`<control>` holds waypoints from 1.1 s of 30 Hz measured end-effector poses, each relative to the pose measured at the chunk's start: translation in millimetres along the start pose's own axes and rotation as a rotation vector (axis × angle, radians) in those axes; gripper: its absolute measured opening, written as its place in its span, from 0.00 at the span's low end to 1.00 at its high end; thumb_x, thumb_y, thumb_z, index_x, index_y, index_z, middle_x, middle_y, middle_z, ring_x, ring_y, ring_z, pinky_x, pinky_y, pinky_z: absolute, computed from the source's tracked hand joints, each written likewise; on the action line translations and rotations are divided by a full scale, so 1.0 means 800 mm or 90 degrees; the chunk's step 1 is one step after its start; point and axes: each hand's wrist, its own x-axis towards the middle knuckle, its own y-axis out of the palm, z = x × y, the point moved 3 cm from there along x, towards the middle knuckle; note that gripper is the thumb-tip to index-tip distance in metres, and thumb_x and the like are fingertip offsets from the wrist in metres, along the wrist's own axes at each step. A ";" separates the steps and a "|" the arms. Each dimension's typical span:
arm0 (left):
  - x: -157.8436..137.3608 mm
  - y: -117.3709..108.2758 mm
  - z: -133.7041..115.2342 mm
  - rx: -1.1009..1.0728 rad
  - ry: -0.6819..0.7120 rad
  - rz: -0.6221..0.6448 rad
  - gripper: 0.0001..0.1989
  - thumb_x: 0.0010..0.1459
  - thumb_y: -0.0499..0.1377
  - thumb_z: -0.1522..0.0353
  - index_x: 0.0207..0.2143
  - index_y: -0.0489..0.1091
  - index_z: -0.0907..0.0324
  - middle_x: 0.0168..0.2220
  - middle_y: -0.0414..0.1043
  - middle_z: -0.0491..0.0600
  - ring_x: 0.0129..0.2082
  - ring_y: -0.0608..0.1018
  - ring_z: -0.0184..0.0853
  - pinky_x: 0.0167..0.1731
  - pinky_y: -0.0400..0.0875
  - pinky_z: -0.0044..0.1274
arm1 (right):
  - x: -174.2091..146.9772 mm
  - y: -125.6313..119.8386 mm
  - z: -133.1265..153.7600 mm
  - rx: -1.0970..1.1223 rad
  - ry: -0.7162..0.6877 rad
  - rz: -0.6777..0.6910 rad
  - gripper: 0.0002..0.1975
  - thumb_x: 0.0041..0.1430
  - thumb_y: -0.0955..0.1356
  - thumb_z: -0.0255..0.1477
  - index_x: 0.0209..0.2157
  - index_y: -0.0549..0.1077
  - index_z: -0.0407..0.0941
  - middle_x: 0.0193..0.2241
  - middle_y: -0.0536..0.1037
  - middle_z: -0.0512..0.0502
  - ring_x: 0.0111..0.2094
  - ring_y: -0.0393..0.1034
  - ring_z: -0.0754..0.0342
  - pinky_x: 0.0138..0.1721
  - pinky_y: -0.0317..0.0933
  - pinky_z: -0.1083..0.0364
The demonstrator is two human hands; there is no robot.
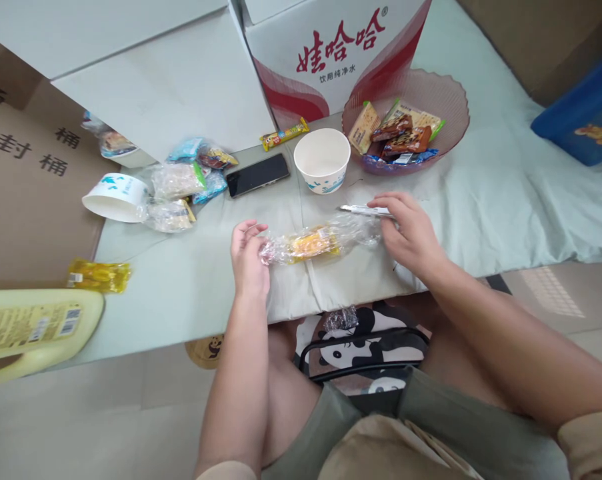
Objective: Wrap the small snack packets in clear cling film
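A yellow-packaged snack (311, 243) lies on the cloth at the table's front, loosely wound in clear plastic film (353, 230). At the film's left end, my left hand (251, 257) is closed on the bunched plastic. My right hand (408, 230) grips a slim silver utility knife (365, 210), its tip pointing left above the film's right end. Whether the right fingers also touch the film cannot be made out. Just behind the film stands a white paper bowl (323, 161) with nothing visible inside.
A pink glass bowl (455, 117) holds several packaged snacks. A phone (259, 175) and a yellow snack bar (283, 134) lie behind. Wrapped snacks (178, 181) and a tipped paper bowl (115, 198) sit left, near a yellow jug (41, 327). White boxes (171, 93) line the back.
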 end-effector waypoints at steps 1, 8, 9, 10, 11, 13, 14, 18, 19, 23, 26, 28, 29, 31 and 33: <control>-0.002 0.001 -0.003 0.056 0.050 0.052 0.20 0.44 0.60 0.70 0.43 0.70 0.53 0.44 0.74 0.48 0.30 0.73 0.29 0.27 0.65 0.20 | -0.001 -0.003 0.004 0.000 -0.023 -0.022 0.18 0.55 0.62 0.21 0.45 0.76 0.48 0.48 0.77 0.41 0.51 0.72 0.44 0.53 0.66 0.43; -0.018 0.005 -0.018 0.456 0.340 0.271 0.09 0.47 0.62 0.71 0.32 0.78 0.55 0.53 0.73 0.52 0.55 0.73 0.45 0.56 0.68 0.36 | -0.021 0.009 0.031 0.040 -0.175 0.124 0.08 0.60 0.64 0.26 0.36 0.76 0.47 0.24 0.74 0.49 0.27 0.69 0.52 0.36 0.65 0.51; -0.020 0.006 -0.018 0.455 0.339 0.278 0.06 0.49 0.63 0.70 0.31 0.78 0.55 0.48 0.76 0.52 0.52 0.75 0.43 0.55 0.69 0.35 | -0.024 0.016 0.031 0.037 -0.175 0.176 0.10 0.61 0.64 0.27 0.40 0.76 0.47 0.27 0.77 0.47 0.30 0.72 0.51 0.37 0.67 0.50; -0.021 0.007 -0.018 0.434 0.318 0.284 0.04 0.51 0.63 0.69 0.31 0.78 0.56 0.44 0.78 0.52 0.47 0.78 0.41 0.52 0.71 0.33 | -0.026 0.023 0.030 0.032 -0.170 0.217 0.12 0.62 0.64 0.27 0.45 0.76 0.46 0.35 0.79 0.43 0.36 0.74 0.48 0.41 0.68 0.48; -0.023 0.009 -0.016 0.390 0.280 0.281 0.04 0.53 0.64 0.67 0.31 0.77 0.56 0.39 0.79 0.51 0.43 0.79 0.39 0.48 0.73 0.31 | -0.028 0.029 0.029 0.027 -0.162 0.244 0.16 0.62 0.65 0.28 0.50 0.74 0.45 0.45 0.79 0.38 0.45 0.75 0.44 0.47 0.69 0.45; -0.026 0.014 -0.013 0.238 0.174 0.231 0.08 0.56 0.64 0.62 0.32 0.74 0.57 0.33 0.79 0.49 0.35 0.80 0.36 0.39 0.75 0.27 | -0.028 0.037 0.027 0.017 -0.136 0.264 0.24 0.61 0.66 0.28 0.59 0.68 0.44 0.61 0.67 0.32 0.60 0.66 0.38 0.58 0.65 0.39; -0.028 0.017 -0.012 0.141 0.115 0.191 0.10 0.56 0.65 0.60 0.32 0.72 0.56 0.30 0.78 0.48 0.33 0.81 0.36 0.35 0.75 0.26 | -0.028 0.040 0.027 0.015 -0.125 0.262 0.27 0.60 0.66 0.28 0.61 0.66 0.45 0.65 0.62 0.32 0.64 0.62 0.37 0.61 0.62 0.38; -0.042 0.040 -0.008 -0.191 -0.075 0.108 0.16 0.52 0.67 0.58 0.33 0.63 0.54 0.29 0.78 0.45 0.34 0.83 0.39 0.34 0.76 0.27 | -0.026 0.040 0.035 0.021 -0.153 0.193 0.23 0.61 0.67 0.28 0.58 0.66 0.48 0.64 0.64 0.37 0.64 0.62 0.39 0.63 0.60 0.37; -0.046 0.047 -0.008 -0.233 -0.106 0.117 0.17 0.51 0.67 0.58 0.33 0.62 0.53 0.30 0.78 0.44 0.37 0.83 0.40 0.36 0.77 0.28 | -0.027 0.039 0.039 0.016 -0.169 0.155 0.20 0.61 0.67 0.27 0.55 0.68 0.49 0.63 0.65 0.38 0.63 0.62 0.40 0.62 0.60 0.38; -0.051 0.060 -0.003 -0.255 -0.143 0.175 0.16 0.52 0.65 0.60 0.33 0.60 0.53 0.31 0.75 0.44 0.43 0.82 0.42 0.43 0.77 0.32 | -0.031 0.036 0.048 -0.070 -0.203 0.029 0.12 0.61 0.67 0.25 0.45 0.73 0.52 0.58 0.70 0.43 0.58 0.64 0.41 0.57 0.59 0.41; -0.043 0.048 0.001 -0.133 -0.016 0.189 0.17 0.47 0.66 0.67 0.37 0.62 0.53 0.37 0.74 0.45 0.47 0.80 0.39 0.47 0.74 0.31 | -0.032 0.038 0.051 -0.134 -0.222 0.009 0.06 0.63 0.68 0.26 0.38 0.76 0.52 0.53 0.74 0.46 0.57 0.64 0.42 0.55 0.56 0.43; -0.038 0.035 -0.002 -0.047 0.119 0.196 0.18 0.46 0.66 0.67 0.40 0.65 0.52 0.43 0.74 0.47 0.51 0.77 0.38 0.51 0.72 0.31 | -0.031 0.038 0.050 -0.151 -0.233 0.010 0.06 0.66 0.68 0.28 0.34 0.76 0.50 0.50 0.76 0.46 0.55 0.64 0.44 0.52 0.55 0.45; -0.037 0.030 -0.004 -0.012 0.176 0.207 0.17 0.48 0.65 0.65 0.42 0.67 0.53 0.45 0.73 0.49 0.52 0.76 0.39 0.52 0.71 0.32 | -0.030 0.039 0.049 -0.153 -0.238 0.020 0.07 0.66 0.67 0.28 0.34 0.76 0.50 0.47 0.77 0.46 0.52 0.65 0.45 0.50 0.55 0.46; -0.040 0.024 -0.009 0.089 0.251 0.250 0.18 0.52 0.63 0.58 0.44 0.69 0.54 0.47 0.73 0.52 0.51 0.75 0.41 0.48 0.72 0.32 | -0.028 0.040 0.048 -0.155 -0.246 0.057 0.08 0.68 0.66 0.28 0.35 0.76 0.49 0.41 0.79 0.46 0.45 0.67 0.48 0.45 0.54 0.48; -0.046 0.027 -0.010 0.249 0.270 0.300 0.20 0.52 0.65 0.57 0.45 0.72 0.55 0.46 0.74 0.52 0.45 0.76 0.39 0.42 0.72 0.29 | -0.028 0.041 0.047 -0.156 -0.254 0.098 0.09 0.68 0.64 0.28 0.39 0.77 0.49 0.37 0.79 0.46 0.40 0.66 0.49 0.41 0.53 0.49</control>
